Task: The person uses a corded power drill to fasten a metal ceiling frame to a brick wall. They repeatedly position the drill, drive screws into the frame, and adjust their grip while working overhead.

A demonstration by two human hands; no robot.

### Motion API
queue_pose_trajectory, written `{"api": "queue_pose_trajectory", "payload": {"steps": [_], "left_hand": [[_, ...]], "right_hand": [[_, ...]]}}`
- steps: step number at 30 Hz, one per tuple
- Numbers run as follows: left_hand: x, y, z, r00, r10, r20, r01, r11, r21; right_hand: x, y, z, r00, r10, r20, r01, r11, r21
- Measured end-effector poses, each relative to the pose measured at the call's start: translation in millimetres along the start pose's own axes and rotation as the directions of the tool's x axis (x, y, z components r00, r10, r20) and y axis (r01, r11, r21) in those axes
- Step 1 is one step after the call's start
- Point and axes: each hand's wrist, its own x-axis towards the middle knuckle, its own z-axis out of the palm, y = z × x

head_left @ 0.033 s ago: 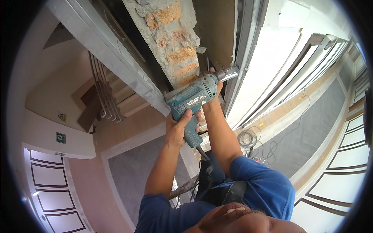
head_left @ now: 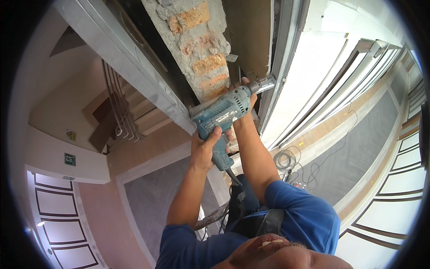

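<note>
A teal power drill (head_left: 224, 110) lies across my view, scuffed with pale smears, its front end toward the upper right. Its pistol handle is wrapped by my left hand (head_left: 204, 148), thumb along the side. Near the chuck (head_left: 254, 86), my right hand (head_left: 246, 114) grips the front of the body from below, partly hidden behind it. The drill's front meets a short metal piece (head_left: 267, 84) at a grey metal frame (head_left: 280, 58); the bit's tip cannot be made out. From the handle's base a dark power cord (head_left: 234, 176) runs down toward my body.
Beyond the drill stands rough brick and mortar (head_left: 201, 49). A grey metal beam (head_left: 130, 58) slants along its left. Lower left are stairs (head_left: 139, 107) with metal rails (head_left: 117, 107). Coiled cable (head_left: 286, 159) lies on the floor at right, beside a white wall panel (head_left: 320, 67).
</note>
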Motion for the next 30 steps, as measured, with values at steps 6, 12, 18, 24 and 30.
{"api": "queue_pose_trajectory", "payload": {"steps": [6, 12, 18, 24, 30], "left_hand": [[4, -1, -4, 0.999, -0.024, 0.02, 0.023, 0.997, 0.067], [9, -1, -4, 1.0, -0.011, -0.001, 0.012, 0.998, 0.058], [10, -3, -4, 1.0, -0.018, -0.018, 0.019, 0.998, 0.06], [13, -10, -5, 0.997, -0.07, -0.038, 0.069, 0.997, -0.022], [12, -13, -7, 1.0, -0.023, -0.019, 0.022, 1.0, -0.022]], "right_hand": [[3, 3, 9, 0.952, -0.068, -0.3, 0.066, 0.998, -0.018], [-5, -3, 24, 0.982, -0.153, -0.106, 0.157, 0.987, 0.032], [-26, -39, 18, 0.995, 0.041, -0.093, -0.033, 0.996, 0.086], [-14, -62, 1, 0.996, 0.028, 0.08, -0.029, 0.999, 0.015], [-10, -61, -9, 0.996, 0.026, 0.088, -0.027, 1.0, 0.004]]}}
